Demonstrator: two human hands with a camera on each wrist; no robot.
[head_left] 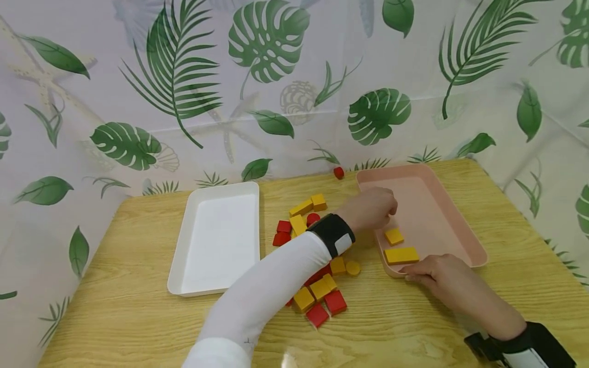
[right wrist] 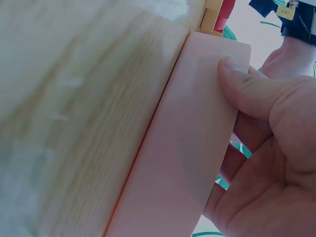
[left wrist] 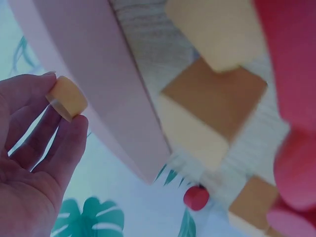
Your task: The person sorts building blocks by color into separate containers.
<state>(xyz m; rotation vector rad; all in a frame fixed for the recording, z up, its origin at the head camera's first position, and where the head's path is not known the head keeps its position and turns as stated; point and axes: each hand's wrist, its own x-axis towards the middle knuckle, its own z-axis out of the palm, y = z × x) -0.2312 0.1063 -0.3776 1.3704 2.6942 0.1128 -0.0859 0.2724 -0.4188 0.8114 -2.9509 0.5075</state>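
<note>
My left hand [head_left: 370, 208] is over the left side of the pink tray [head_left: 425, 204]. Between thumb and fingertips it pinches a small yellow round block [left wrist: 69, 98], seen in the left wrist view; in the head view the hand hides this block. At the tray's near edge my right hand [head_left: 446, 281] grips the rim, its thumb [right wrist: 242, 89] on the outer wall and the other fingers behind it. Inside the tray lie a yellow square block [head_left: 394, 236] and a yellow rectangular block [head_left: 402, 255], the longer one close to the right fingertips.
A white tray [head_left: 221, 237] stands on the left of the wooden table [head_left: 119, 306]. Several red and yellow blocks lie in a loose pile between the trays, partly under the left forearm [head_left: 276, 286]. One red block [head_left: 338, 173] is by the patterned cloth at the back.
</note>
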